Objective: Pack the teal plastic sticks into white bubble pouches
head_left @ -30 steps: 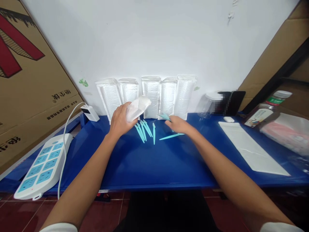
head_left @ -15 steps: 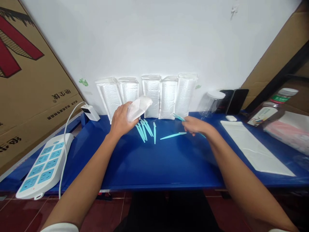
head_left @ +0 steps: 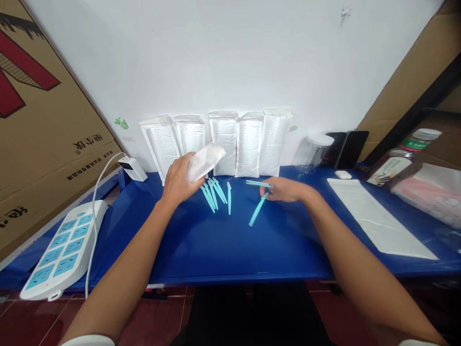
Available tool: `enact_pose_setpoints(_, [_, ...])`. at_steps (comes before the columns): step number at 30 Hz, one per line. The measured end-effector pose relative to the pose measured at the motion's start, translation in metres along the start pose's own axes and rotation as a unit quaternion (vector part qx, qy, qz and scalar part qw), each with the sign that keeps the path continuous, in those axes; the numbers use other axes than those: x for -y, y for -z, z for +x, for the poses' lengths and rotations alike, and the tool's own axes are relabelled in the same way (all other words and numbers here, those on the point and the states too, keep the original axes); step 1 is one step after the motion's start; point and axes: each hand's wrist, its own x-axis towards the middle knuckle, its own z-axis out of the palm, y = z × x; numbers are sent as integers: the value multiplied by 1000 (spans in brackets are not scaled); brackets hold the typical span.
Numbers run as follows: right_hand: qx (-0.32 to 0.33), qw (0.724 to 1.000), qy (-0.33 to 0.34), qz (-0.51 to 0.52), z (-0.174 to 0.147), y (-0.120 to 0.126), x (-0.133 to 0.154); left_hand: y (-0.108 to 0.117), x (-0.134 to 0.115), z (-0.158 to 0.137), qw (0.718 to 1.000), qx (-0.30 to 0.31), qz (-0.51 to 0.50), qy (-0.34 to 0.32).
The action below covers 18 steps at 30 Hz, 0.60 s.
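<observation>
My left hand (head_left: 179, 181) is wrapped round a white padded pouch (head_left: 207, 161), held tilted above the table, its end pointing up and right. My right hand (head_left: 286, 189) is closed on slim teal eyebrow razors (head_left: 257, 183) that stick out to the left. Another teal razor (head_left: 258, 211) slants down from the fingers of that hand toward the table. Between the hands, several loose eyebrow razors (head_left: 217, 193) lie on the blue table (head_left: 230, 250), just right of and below the pouch. How many razors the right hand holds is hidden.
Several silvery padded pouches (head_left: 248, 144) lean against the wall. At left are a power strip (head_left: 59, 250) and a charger (head_left: 132, 168) with its cable. At right stand a clear jar (head_left: 310, 154), dark phones (head_left: 352, 150), a bottle (head_left: 399, 158) and a flat white pouch (head_left: 382, 218).
My right hand has shifted slightly left and down. The razor that lay flat near it is now lifted and slants from its fingers. My left hand still holds the pouch.
</observation>
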Motion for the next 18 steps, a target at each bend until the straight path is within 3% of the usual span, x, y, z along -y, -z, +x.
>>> enact_pose_setpoints(3, [-85,996,11,2,2,-2,5,0,1,0,1000,-1,-2,2])
enact_pose_setpoints(5, [-102,995,15,15,0,1,7,0,1,0,1000,-5,-2,-1])
enact_pose_setpoints(11, [31,999,-40,17,-10,1,14,0,1,0,1000,0,-1,-5])
enact_pose_setpoints(13, [57,998,-31,0,-10,-4,20,0,0,0,1000,0,1,-4])
enact_pose_setpoints(16, [75,997,16,-15,-6,-14,30,0,1,0,1000,-3,1,-3])
enact_pose_setpoints(18, [34,999,31,-12,-1,-20,37,-1,2,0,1000,-4,1,0])
